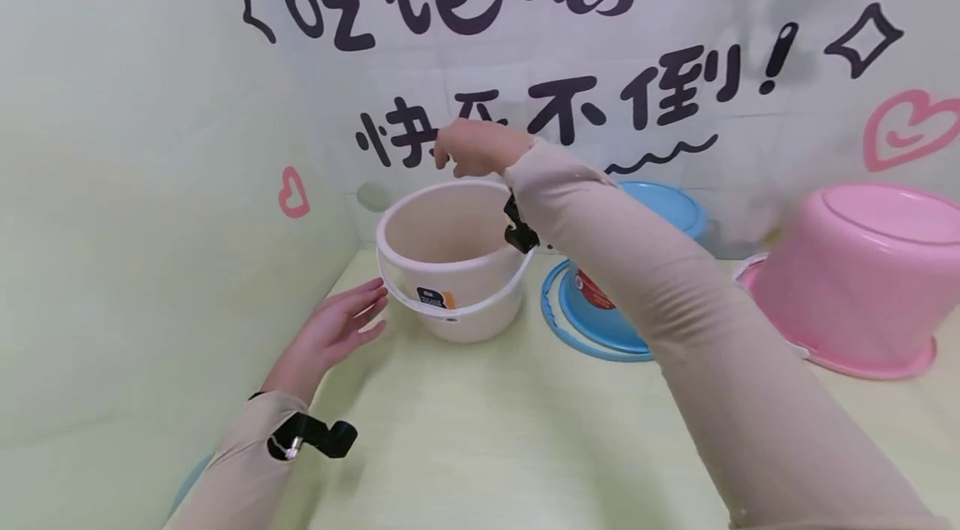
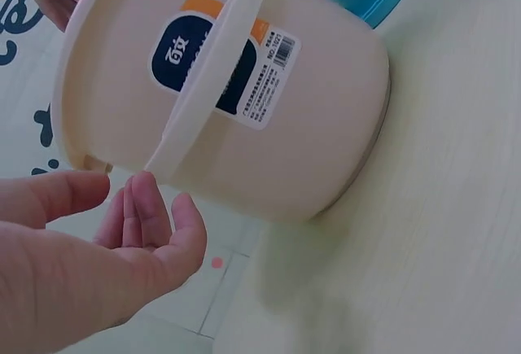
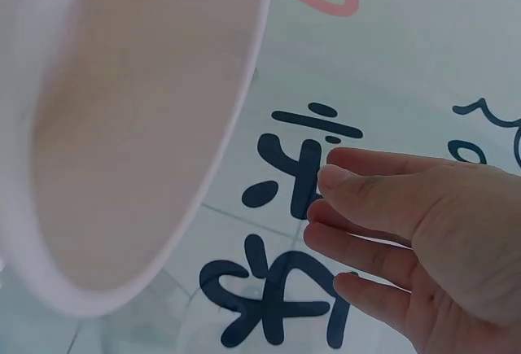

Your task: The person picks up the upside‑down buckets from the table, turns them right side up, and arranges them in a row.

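Note:
A cream-coloured bucket (image 1: 483,284) stands upright on the table, its white handle (image 2: 203,85) hanging down across the front over a printed label (image 2: 269,77). My left hand (image 1: 333,334) is at the bucket's left side, fingers loosely bent and fingertips close to the handle; whether they touch it I cannot tell. Above the bucket's rim is my right hand (image 1: 480,148), palm down with fingers relaxed and nothing in them. In the right wrist view that hand (image 3: 415,240) is apart from the bucket's mouth (image 3: 138,142).
To the right, partly behind my right forearm, a blue bucket (image 1: 603,330) stands upside down. Farther right, a pink bucket (image 1: 862,288) is also upside down. Close by on the left is a pale wall (image 1: 150,222); a wall with large black lettering rises behind.

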